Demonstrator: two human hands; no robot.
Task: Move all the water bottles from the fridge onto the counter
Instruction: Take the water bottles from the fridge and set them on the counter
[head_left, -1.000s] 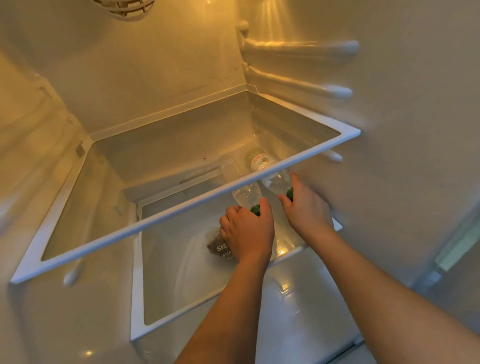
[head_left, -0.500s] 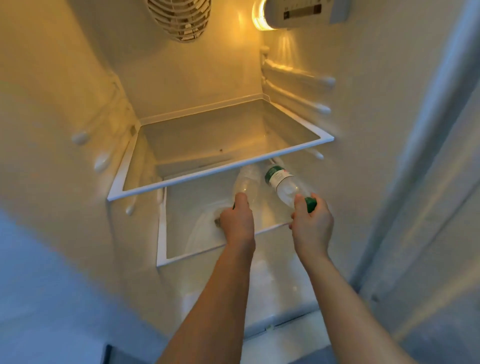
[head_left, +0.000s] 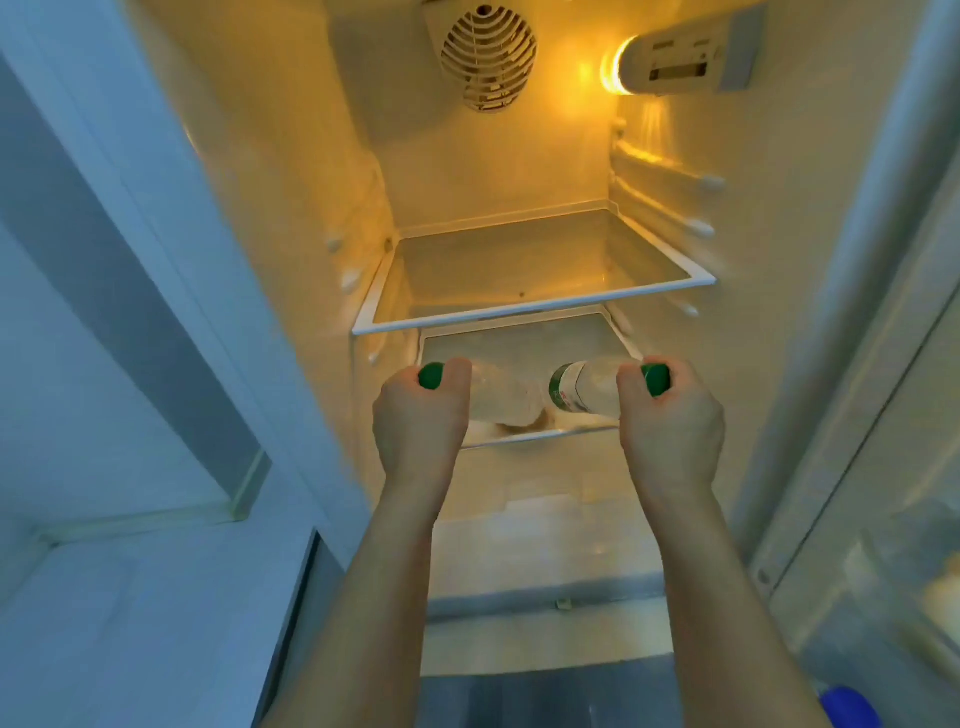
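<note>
Two clear water bottles with green caps are held in front of the open fridge, both lying sideways with their bases pointing toward each other. My left hand (head_left: 421, 415) grips the neck of the left bottle (head_left: 498, 397), its green cap poking out to the left. My right hand (head_left: 670, 421) grips the neck of the right bottle (head_left: 587, 392), which carries a green and white label, its cap sticking out to the right. Both bottles hover just above the front edge of the lower glass shelf (head_left: 540, 436).
An upper glass shelf (head_left: 530, 312) with a white frame sits above the bottles. A vent (head_left: 488, 57) and a lit lamp housing (head_left: 675, 57) are at the top of the fridge. The fridge door (head_left: 883, 467) stands at right, a wall at left. A blue object (head_left: 852, 706) shows bottom right.
Both hands have drawn the bottles out from under the upper shelf toward me and swung them sideways. The camera has pulled back from the fridge interior.
</note>
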